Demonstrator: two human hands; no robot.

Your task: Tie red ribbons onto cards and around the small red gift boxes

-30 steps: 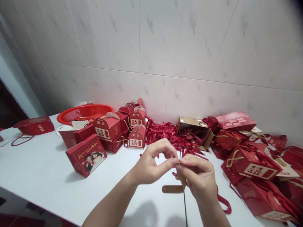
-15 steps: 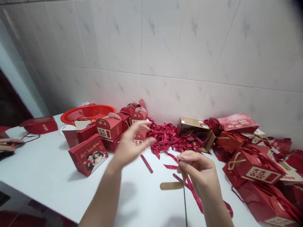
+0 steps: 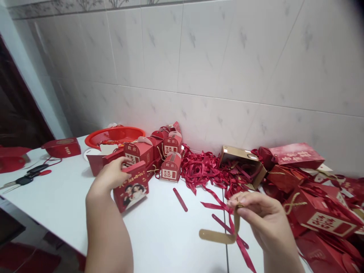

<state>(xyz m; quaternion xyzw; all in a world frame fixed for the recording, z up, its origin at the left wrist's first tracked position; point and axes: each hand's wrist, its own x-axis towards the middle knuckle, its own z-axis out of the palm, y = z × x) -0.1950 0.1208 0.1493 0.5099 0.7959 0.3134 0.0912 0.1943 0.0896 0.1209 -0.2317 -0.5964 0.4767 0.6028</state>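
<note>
My left hand (image 3: pixel 109 175) grips the top of a red gift box (image 3: pixel 132 189) printed with a cartoon couple, fingers over its upper edge. The box leans slightly, low over the white table or touching it; I cannot tell which. On the right, my right hand (image 3: pixel 253 212) pinches one end of a bent gold strip (image 3: pixel 217 236), its free end pointing left above the table. Under that strip lie a red ribbon (image 3: pixel 243 248) and a dark red strip (image 3: pixel 222 223). Another dark red strip (image 3: pixel 180 200) lies between my hands.
Small red boxes (image 3: pixel 170 170) stand beside an orange-red basket (image 3: pixel 115 137). A heap of red ribbons (image 3: pixel 199 167) spills near a gold open box (image 3: pixel 239 153) by the wall. Red boxes (image 3: pixel 330 216) pile up at right. Keys (image 3: pixel 25 178) lie on the white table (image 3: pixel 68 201) at left.
My left hand has moved left and taken hold of the couple-printed box, turning it. The right hand still holds the gold strip. The other person's hand at far left is gone from view.
</note>
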